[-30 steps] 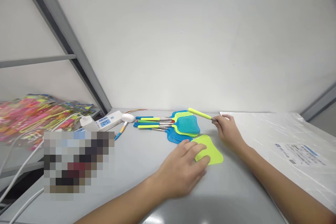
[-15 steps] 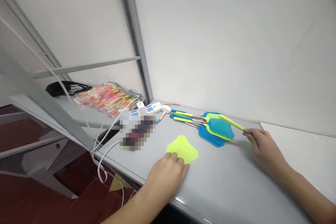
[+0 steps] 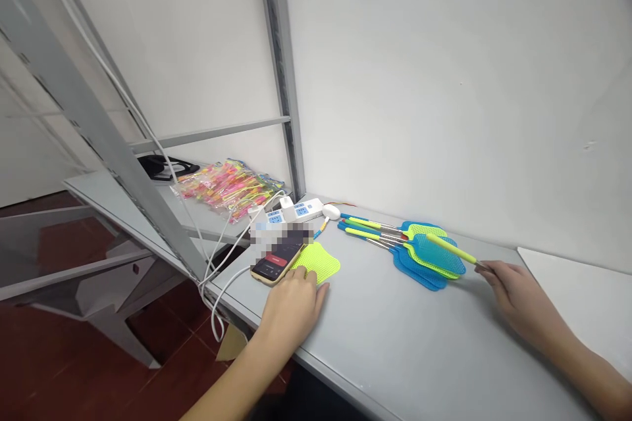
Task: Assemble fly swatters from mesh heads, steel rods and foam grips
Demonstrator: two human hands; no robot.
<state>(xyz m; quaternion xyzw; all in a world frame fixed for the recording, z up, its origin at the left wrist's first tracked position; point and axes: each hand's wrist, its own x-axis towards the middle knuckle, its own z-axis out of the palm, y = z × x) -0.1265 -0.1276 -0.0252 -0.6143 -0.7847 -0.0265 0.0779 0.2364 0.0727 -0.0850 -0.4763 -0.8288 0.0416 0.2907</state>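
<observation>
My left hand (image 3: 293,302) lies palm down on the table. Its fingertips rest on a flat yellow-green mesh fly swatter head (image 3: 320,264), and the thumb is spread to the right. A phone (image 3: 279,256) sits just left of that head, close against it. My right hand (image 3: 508,283) is closed on the metal rod of a fly swatter handle (image 3: 454,248). Its yellow-green grip points left, over a pile of blue and yellow-green fly swatters (image 3: 427,263). The other end of the rod is hidden in my fingers.
A white power strip (image 3: 309,212) with plugs and cables lies behind the phone. Clear bags of colourful items (image 3: 227,187) and a black object (image 3: 165,168) lie on the left-hand table. Grey frame posts (image 3: 281,66) stand there. A white sheet (image 3: 577,289) is at the right.
My left hand has slid the yellow-green swatter head left, up against the phone. My right hand still holds the handle above the pile. The view has shifted slightly left.
</observation>
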